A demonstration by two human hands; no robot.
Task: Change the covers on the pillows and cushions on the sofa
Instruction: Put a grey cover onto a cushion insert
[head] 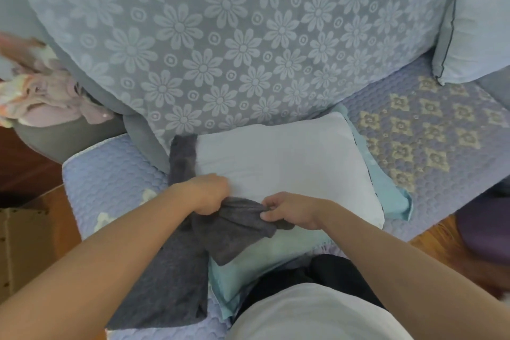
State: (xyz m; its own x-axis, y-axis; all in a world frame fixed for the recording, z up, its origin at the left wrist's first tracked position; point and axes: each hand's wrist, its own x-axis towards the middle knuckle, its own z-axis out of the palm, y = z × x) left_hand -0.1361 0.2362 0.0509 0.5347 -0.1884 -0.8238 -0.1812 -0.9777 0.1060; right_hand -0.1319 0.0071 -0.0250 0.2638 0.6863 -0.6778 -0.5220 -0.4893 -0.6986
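Far off to the left of your fingers, a heap of pinkish cloth (47, 94) lies on the sofa (116, 163) arm; whether it is stripped covers or laundry you cannot tell from here. Your left hand (208, 194) is curled tight round a bunch of the grey cover (176, 262), which trails from that grip up along the left edge of the pillow (281, 168) and down towards your lap. Just to the right, your right hand (289, 211) pinches the same grey cloth between thumb and fingers, so both hands hold the cover and neither is free. The pillow lies just beyond your fingers on the seat, pale and bare on top, with none of the grey over it yet as far as can be seen. A teal cover (392, 196) is spread under the pillow, showing past its right edge and again below your hands; it looks like the one taken off, though that is a judgement. Well to the right and beyond your fingers, a second cushion (474, 36) leans in the sofa corner, pale with dark piping, and it seems untouched. By this reckoning you are early on: one pillow stripped, its new cover only gathered, the opening not yet found, and at least one more cushion left.
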